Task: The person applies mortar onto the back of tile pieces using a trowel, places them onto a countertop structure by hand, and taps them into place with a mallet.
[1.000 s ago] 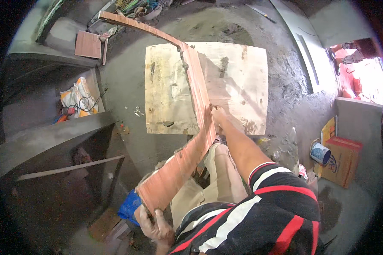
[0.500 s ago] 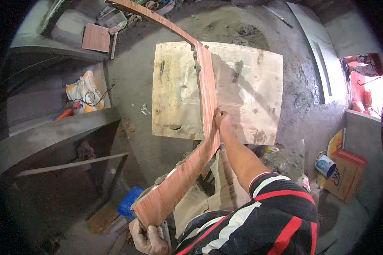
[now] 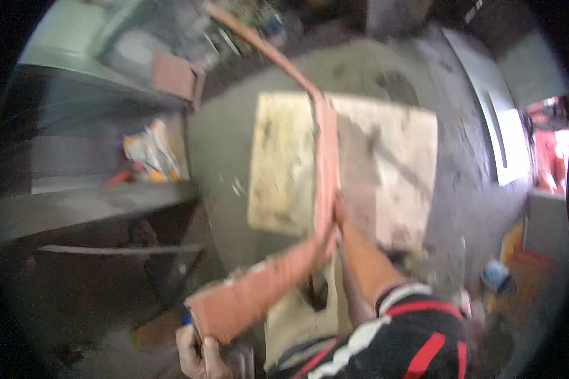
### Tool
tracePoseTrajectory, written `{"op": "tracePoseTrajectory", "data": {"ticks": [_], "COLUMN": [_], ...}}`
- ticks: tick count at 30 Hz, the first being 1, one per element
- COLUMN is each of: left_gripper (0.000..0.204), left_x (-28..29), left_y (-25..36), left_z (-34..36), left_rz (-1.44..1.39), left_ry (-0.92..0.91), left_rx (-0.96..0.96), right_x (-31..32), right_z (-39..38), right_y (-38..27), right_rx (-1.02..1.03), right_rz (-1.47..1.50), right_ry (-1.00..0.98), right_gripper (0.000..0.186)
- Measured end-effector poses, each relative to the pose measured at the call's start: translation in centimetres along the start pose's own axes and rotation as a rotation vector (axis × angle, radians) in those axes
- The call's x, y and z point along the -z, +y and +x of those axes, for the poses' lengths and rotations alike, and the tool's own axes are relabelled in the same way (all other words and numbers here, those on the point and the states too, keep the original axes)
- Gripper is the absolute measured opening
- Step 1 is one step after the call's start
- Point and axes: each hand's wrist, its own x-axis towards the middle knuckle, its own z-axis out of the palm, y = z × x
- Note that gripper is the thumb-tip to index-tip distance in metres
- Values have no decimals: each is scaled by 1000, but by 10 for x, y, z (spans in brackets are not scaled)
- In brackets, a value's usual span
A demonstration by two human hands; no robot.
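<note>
A long reddish wood-grained strip (image 3: 253,294), dark crust along one edge, runs from the bottom left over a pale stained board (image 3: 281,161) and on toward the far wall, looking bent in the fisheye view. My left hand (image 3: 202,354) grips its near end at the lower left, thumb on the face. My right hand (image 3: 339,211) is closed on the strip's right side near the board's lower half, the forearm coming from the lower right. The picture is blurred, so fingertips are unclear.
Grey, rough floor (image 3: 215,151) surrounds the board. At left are a concrete ledge (image 3: 88,202), sacks (image 3: 155,151) and a reddish square panel (image 3: 174,79). At right lie a long light panel (image 3: 496,132), a white-and-blue bucket (image 3: 498,276) and a cardboard box (image 3: 531,284).
The view has swung, so the board, floor and walls sit lower and farther right, now smeared by motion. Both hands still hold the strip; my left hand appears slightly lower and farther left.
</note>
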Motion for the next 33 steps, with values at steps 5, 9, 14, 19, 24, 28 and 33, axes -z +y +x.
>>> {"op": "tracePoseTrajectory", "data": {"ticks": [5, 9, 14, 19, 24, 28, 33], "left_gripper": [25, 24, 30, 29, 32, 30, 27], "left_x": [2, 32, 82, 133, 145, 147, 155], "left_y": [14, 10, -29, -92, -217, -296, -329], "left_z": [34, 59, 131, 224, 345, 428, 493], "left_rz": [-29, -164, -406, -470, -722, -898, -1030], "left_ry": [-94, -61, 23, -60, -140, -263, -292], "left_rx": [-72, -53, 116, 131, 178, 245, 248], "right_x": [16, 29, 69, 102, 144, 183, 211], "right_z": [-41, -72, -102, -113, -143, -205, -224], "right_y": [7, -32, -78, -133, -202, -303, -373], "right_rx": [-343, -376, -383, -295, -60, -70, -84], "right_rz": [1163, 1185, 1174, 1114, 1105, 1025, 808], "right_ry": [75, 175, 240, 566, 1000, 1026, 1141], "right_gripper": [74, 78, 80, 71, 64, 64, 64]}}
